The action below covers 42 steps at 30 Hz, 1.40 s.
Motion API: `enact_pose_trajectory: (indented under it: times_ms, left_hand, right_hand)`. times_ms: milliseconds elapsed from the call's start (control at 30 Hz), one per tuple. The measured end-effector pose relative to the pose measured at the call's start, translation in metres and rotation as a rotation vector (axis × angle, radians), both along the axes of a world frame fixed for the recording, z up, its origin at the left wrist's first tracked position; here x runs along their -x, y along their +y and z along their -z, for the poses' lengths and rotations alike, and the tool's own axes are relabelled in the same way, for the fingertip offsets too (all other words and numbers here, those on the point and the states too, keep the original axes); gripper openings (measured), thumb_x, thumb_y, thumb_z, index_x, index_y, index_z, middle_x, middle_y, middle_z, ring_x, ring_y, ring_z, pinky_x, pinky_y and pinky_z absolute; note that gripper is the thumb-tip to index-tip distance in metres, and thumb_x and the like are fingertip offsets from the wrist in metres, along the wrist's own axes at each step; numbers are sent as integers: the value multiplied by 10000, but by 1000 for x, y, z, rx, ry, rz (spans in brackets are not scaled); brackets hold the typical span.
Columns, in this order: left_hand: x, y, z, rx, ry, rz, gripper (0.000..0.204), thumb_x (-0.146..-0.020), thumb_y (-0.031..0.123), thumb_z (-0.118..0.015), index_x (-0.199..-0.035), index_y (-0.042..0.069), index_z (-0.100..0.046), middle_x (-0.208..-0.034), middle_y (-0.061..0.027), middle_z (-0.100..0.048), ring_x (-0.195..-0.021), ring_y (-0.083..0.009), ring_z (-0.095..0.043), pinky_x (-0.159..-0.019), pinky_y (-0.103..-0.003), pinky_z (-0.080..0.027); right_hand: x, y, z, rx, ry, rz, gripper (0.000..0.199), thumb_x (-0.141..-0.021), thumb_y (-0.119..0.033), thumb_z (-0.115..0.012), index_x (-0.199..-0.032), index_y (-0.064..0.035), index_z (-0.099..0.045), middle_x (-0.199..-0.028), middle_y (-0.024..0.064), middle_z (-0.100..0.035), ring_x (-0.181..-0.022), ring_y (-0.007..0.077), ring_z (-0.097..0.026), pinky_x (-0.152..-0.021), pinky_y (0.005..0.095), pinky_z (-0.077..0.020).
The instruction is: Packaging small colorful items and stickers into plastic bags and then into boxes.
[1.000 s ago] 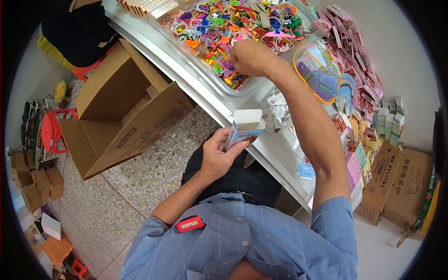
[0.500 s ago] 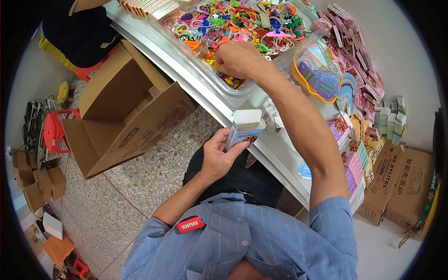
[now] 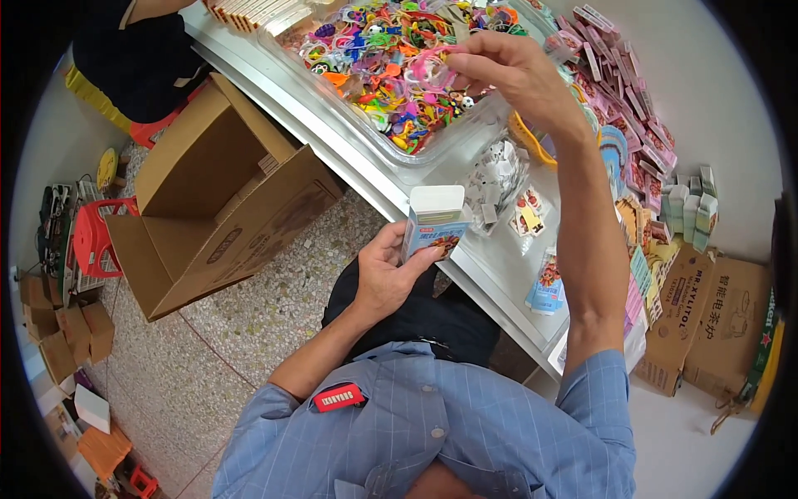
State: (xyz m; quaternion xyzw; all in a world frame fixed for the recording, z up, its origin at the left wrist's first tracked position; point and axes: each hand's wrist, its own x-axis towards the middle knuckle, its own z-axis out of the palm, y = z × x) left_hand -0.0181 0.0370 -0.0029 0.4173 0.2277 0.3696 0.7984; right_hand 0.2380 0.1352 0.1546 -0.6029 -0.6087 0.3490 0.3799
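My left hand (image 3: pixel 386 273) grips a small blue printed carton (image 3: pixel 436 235) near the table's front edge, fingers behind it and thumb across its front. The carton stands upright with its white top flap raised. Over a clear plastic tray (image 3: pixel 397 156) full of small colourful trinkets (image 3: pixel 416 112), my right hand (image 3: pixel 515 79) is closed in a pinch. At its fingertips is a pink loop-shaped trinket (image 3: pixel 430 68), held above the pile; its exact kind is hard to make out.
Beside the tray lie a heap of small white packets (image 3: pixel 497 179), some printed cards (image 3: pixel 529 214) and flat blue cartons (image 3: pixel 547 291). A yellow-rimmed basket (image 3: pixel 529 143) and piled pink boxes (image 3: pixel 628 100) stand to the right. An open cardboard box (image 3: pixel 241 229) sits left of the table. Someone's dark clothing (image 3: pixel 133 66) shows at upper left.
My right hand has risen out of the trinket pile and moved right, with a pink loop-shaped trinket now at its fingertips. My left hand still holds the carton in nearly the same place.
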Motion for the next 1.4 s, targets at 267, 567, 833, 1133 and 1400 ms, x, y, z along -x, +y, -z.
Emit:
enact_pose_trajectory:
  times_ms: [267,567,833,1133,1400]
  left_hand:
    - [-14,-5,-13,18,-23,49,364,-902,-37,-715,-1227,-79,-557,-1133,-147,-691,-1031,-177,-678,-938,-314,-544]
    - [-24,-29,-19,-30,-38,206,399,-896,-38,-725,-1254,-75,-551,-1166,-144,-677,-1057,-167,-664,-955,-313,-538]
    - [-18,-54,-12,-54,-26,281,388,-900,-42,-718,-1252,-70,-557,-1166,-145,-678,-1055,-167,-665,-954,-303,-538]
    - [22,-62,6,-45,36,345,354,-908,-60,-694,-1236,-53,-561,-1157,-128,-684,-1061,-164,-661,-968,-303,-529]
    - [88,-59,63,-12,402,578,351,-905,-31,-706,-1236,-15,-590,-1111,-71,-685,-1035,-132,-643,-932,-271,-511]
  right_hand:
    - [-4,-98,-19,-1,161,-14,178,-974,-133,-659,-1036,30,-694,-873,62,-708,-806,107,-662,-737,261,-532]
    - [32,-185,-2,20,-150,56,112,-894,-88,-739,-978,-14,-723,-857,63,-699,-772,140,-648,-657,283,-490]
    - [46,-236,-1,107,-212,183,177,-871,-120,-769,-1016,-30,-722,-841,57,-694,-713,120,-590,-628,269,-458]
    - [99,-298,89,139,630,585,174,-973,-85,-630,-1109,12,-680,-889,47,-671,-700,103,-607,-599,234,-488]
    - [169,-301,203,326,1146,536,199,-951,-82,-654,-1112,35,-669,-845,49,-658,-660,88,-587,-552,224,-471]
